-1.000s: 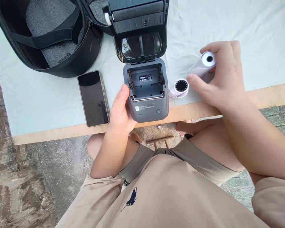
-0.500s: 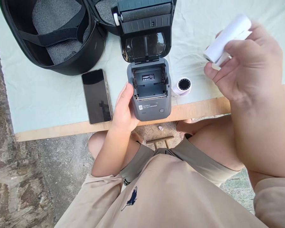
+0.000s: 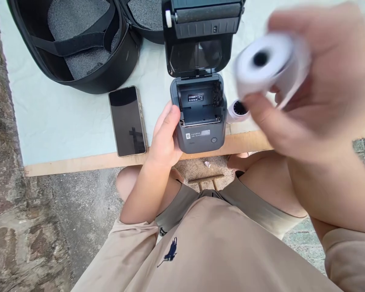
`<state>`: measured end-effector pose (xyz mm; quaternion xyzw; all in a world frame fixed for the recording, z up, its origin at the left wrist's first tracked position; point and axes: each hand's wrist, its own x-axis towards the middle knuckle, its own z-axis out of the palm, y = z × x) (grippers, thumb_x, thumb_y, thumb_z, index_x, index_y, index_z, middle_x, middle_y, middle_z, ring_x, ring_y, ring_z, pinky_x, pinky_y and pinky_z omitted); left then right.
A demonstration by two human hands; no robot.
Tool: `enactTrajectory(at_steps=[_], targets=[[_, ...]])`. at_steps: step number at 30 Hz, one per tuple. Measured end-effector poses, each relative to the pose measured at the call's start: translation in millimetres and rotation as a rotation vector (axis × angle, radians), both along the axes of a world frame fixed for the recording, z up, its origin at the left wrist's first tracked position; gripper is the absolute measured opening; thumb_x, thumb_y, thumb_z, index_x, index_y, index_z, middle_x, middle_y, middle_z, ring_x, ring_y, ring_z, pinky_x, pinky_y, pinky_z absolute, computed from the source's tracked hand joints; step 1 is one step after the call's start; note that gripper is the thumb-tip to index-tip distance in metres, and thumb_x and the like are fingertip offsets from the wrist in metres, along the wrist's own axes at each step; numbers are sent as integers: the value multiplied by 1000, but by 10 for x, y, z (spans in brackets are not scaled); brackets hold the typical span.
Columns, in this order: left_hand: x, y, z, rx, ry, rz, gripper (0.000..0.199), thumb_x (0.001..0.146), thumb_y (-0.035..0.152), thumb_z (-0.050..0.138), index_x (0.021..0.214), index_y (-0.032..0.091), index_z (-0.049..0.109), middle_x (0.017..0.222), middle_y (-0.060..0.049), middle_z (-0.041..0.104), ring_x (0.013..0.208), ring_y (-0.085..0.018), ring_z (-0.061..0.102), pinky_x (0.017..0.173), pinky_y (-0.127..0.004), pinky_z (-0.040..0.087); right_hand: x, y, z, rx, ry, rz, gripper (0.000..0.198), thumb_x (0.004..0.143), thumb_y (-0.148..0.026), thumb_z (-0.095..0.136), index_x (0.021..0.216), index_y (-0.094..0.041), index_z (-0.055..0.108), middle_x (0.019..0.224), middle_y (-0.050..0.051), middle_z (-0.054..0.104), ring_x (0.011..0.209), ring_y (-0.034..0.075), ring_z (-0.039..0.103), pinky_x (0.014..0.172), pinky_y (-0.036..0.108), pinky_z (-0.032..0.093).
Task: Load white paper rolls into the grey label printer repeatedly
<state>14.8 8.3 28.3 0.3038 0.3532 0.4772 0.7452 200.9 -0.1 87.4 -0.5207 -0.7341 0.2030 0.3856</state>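
Observation:
My left hand [image 3: 166,136] grips the left side of a dark grey label printer [image 3: 202,138] at the table's front edge. The printer's lid [image 3: 197,44] is tipped back, and its roll bay shows bare inside. To the right, raised above the table, my right hand [image 3: 319,93] is closed around a white paper roll [image 3: 261,67], blurred by motion. The roll's round end with its dark core faces the camera, and a strip of paper hangs loose from it. A second, smaller roll [image 3: 235,112] lies beside the printer, partly behind my right thumb.
A smartphone [image 3: 128,121] lies left of the printer. Behind it stands an open black zip case [image 3: 115,67] with grey foam inside. Pale cloth [image 3: 57,125] covers the table, whose wooden edge [image 3: 79,161] runs above my knees.
My right hand has moved left toward the printer and turned the roll so its end faces the camera. The printer and my left hand appear slightly further right in view.

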Motion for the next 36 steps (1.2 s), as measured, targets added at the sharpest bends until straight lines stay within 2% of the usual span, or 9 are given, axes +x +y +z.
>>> enactTrajectory(at_steps=[3,7,11,14,17,24,28,31,36], targets=[[-14,1,6,13,-30,-7,31,90,43,45,106,22,61,113,-3,67,135,-20,43,110,-30,42,-198,-12,6,201,-229,64,32,85,-25,54,117,-29,54,117,0,61,109,18,58,93,33,49],[-29,10,15,48,-26,-29,24,92,34,45,108,23,59,105,-1,69,132,-18,48,109,-31,42,-358,67,-40,182,-368,7,22,91,-25,41,107,-20,56,107,4,64,99,20,62,75,34,51],[-30,17,22,57,-9,-56,24,91,35,48,109,24,59,105,0,68,128,-21,52,105,-33,47,-366,139,-77,102,-502,-42,12,85,-22,47,94,-26,53,96,1,65,87,22,62,63,36,48],[-26,15,40,60,5,-47,25,91,37,48,107,23,59,102,-1,68,127,-22,53,103,-34,49,-341,167,-108,65,-494,11,10,83,-18,48,85,-24,55,97,1,67,91,24,63,72,41,50],[-27,10,53,61,1,-46,27,90,40,48,108,22,58,97,-2,67,126,-22,54,101,-37,50,-325,159,-145,118,-435,66,17,87,-21,45,79,-23,59,97,-1,70,97,25,63,80,44,50],[-37,12,12,9,-31,-20,26,83,47,54,99,27,61,109,-3,67,130,-26,48,102,-39,49,-319,7,-253,326,-362,72,8,83,-26,56,80,-27,63,93,-8,71,88,20,64,75,40,51],[-68,16,-9,65,-21,-55,20,82,31,60,101,28,58,100,-1,68,113,-24,59,90,-37,55,-307,-29,-307,362,-299,166,11,83,-28,57,91,-25,64,98,-5,71,93,20,63,74,39,51],[-85,30,-52,97,28,-57,26,80,23,63,105,26,56,96,1,68,99,-20,65,83,-33,57,-273,-24,-301,391,-265,174,15,81,-28,59,95,-23,62,100,-2,70,96,21,61,79,39,51],[-108,82,-229,232,-48,-105,52,71,27,73,117,25,48,106,-2,67,103,-25,67,80,-35,60,-219,-2,-270,377,-310,35,17,81,-22,58,98,-19,61,100,5,66,92,19,59,83,39,47]])
